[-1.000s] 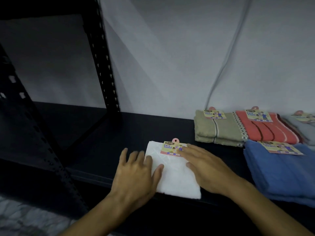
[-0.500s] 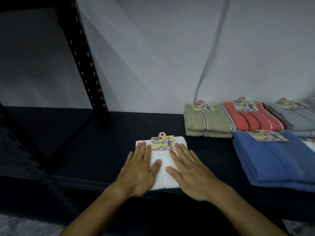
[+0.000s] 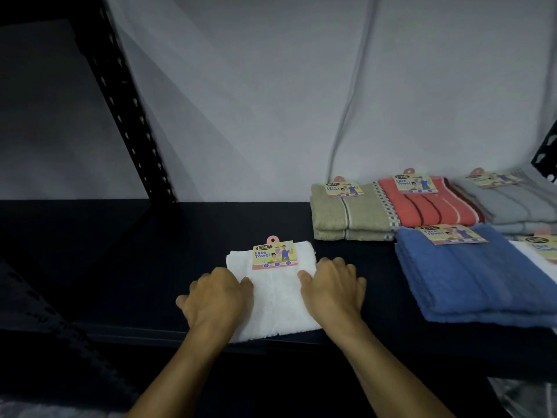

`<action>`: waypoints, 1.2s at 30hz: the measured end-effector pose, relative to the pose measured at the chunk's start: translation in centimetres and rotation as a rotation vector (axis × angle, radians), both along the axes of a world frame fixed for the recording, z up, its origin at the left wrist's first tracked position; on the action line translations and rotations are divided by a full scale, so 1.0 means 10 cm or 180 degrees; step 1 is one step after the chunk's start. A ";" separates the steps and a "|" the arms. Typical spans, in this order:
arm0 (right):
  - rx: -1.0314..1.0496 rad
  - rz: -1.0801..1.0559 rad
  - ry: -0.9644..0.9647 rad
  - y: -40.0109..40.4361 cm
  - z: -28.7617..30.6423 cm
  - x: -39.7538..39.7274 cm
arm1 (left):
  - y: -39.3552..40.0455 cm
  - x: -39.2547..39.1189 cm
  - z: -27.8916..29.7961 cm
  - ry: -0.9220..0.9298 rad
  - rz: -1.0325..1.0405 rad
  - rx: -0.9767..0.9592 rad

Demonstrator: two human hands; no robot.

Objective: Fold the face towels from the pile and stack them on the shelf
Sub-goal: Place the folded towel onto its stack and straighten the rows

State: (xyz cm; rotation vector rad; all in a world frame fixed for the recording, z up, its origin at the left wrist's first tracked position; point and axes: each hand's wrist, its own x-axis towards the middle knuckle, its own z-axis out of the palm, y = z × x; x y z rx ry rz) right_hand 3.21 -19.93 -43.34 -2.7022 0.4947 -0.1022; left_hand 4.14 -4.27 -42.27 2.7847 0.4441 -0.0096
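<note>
while the white face towel [image 3: 278, 292] lies folded on the dark shelf [image 3: 135, 251], near its front edge and well left of the other stacks, i hold it at both sides. my left hand [image 3: 215, 297] sits at the towel's left edge, thumb on the cloth, fingers curled down over the side. my right hand [image 3: 333, 286] mirrors it at the right edge, thumb on top, fingers bent over the margin. whether the fingertips tuck under the fold i cannot tell; they are hidden. judgement: this two-sided hold squares the bundle and keeps the layers from sliding, either to set its final position or to shift it.

the card label [image 3: 274, 254] faces up at the far end, matching the labels on the stacked goods, which suggests a deliberate display orientation. to the right stand a beige towel [image 3: 343, 218], a coral striped towel [image 3: 428, 206], a grey towel [image 3: 518, 203] and, nearer, a blue towel [image 3: 470, 276]; a white cloth shows at the right margin.

compared with half a second ago: both palms then lay flat on top, fingers straight and pointing toward the label. they have since moved apart to the side edges and curled. the towel's place on the shelf appears unchanged.
</note>
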 end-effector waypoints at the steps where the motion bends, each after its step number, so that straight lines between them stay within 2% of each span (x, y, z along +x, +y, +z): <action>1: 0.0151 -0.0048 -0.0019 0.01 0.00 0.02 | 0.00 0.01 -0.03 -0.0002 0.0078 -0.0174; 5: 0.0528 -0.0142 -0.0067 0.01 0.01 0.06 | -0.08 -0.01 -0.09 -0.0226 0.0280 -0.0461; 9: 0.0466 -0.0013 -0.0409 0.04 -0.01 -0.02 | -0.22 -0.10 -0.08 -0.0412 0.0288 -0.0448; 12: 0.0548 0.0199 -0.0612 0.03 0.00 -0.10 | -0.22 -0.13 -0.09 -0.0581 0.0325 -0.0824; 17: 0.1265 0.0165 -0.0940 -0.14 0.10 -0.17 | -0.31 -0.25 -0.07 -0.1167 0.0166 -0.1274; 21: 0.1438 0.0030 -0.1454 -0.49 0.28 -0.29 | -0.66 -0.40 0.16 -0.1730 -0.0181 -0.1364; 25: 0.1130 -0.0309 -0.1828 -1.17 0.52 -0.51 | -1.25 -0.49 0.38 -0.1998 -0.0791 -0.1689; 28: 0.0687 -0.0646 -0.1789 -1.79 0.67 -0.72 | -1.81 -0.55 0.46 -0.2019 -0.1260 -0.1941; 33: 0.0104 -0.1306 -0.1456 -2.73 0.86 -1.00 | -2.72 -0.59 0.53 -0.1616 -0.2015 -0.2190; 36: -0.0325 -0.1530 -0.1220 -3.16 0.93 -1.05 | -3.16 -0.55 0.55 -0.1251 -0.2214 -0.2272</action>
